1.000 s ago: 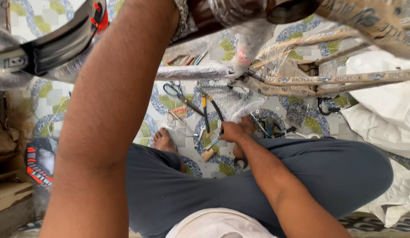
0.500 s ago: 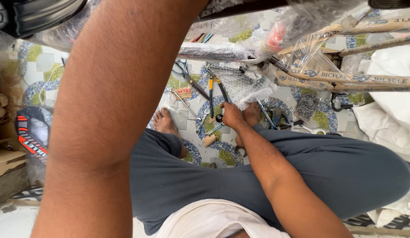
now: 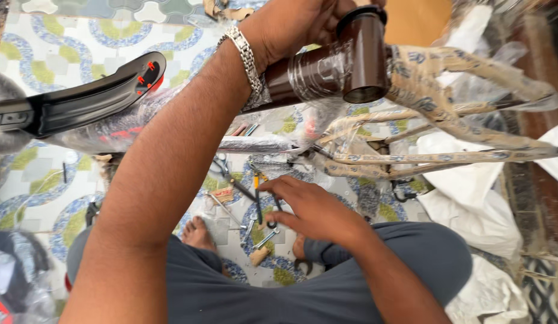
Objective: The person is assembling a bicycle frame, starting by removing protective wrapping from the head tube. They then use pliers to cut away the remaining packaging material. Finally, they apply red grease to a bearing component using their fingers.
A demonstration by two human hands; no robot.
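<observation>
My left hand (image 3: 303, 24), with a metal bracelet at the wrist, is closed around the brown head tube of a bicycle frame (image 3: 345, 66), which is held up near the top of the view. The frame's other tubes (image 3: 447, 72) are wrapped in printed paper and clear film. My right hand (image 3: 312, 207) reaches down over tools on the tiled floor with its fingers spread. Its fingertips rest by yellow-and-black-handled pliers (image 3: 258, 192) and it grips nothing that I can see. A spanner (image 3: 264, 239) and a wooden-handled tool (image 3: 259, 255) lie just under it.
A black mudguard (image 3: 81, 102) in clear wrap juts in from the left. Scissors (image 3: 222, 168) lie among the tools. My bare foot (image 3: 198, 234) and grey-trousered legs are crossed below. White plastic sheeting (image 3: 465, 204) lies on the right.
The view has tilted, so my left hand on the brown tube now shows. My right hand stays among the floor tools, its fingers now spread wider.
</observation>
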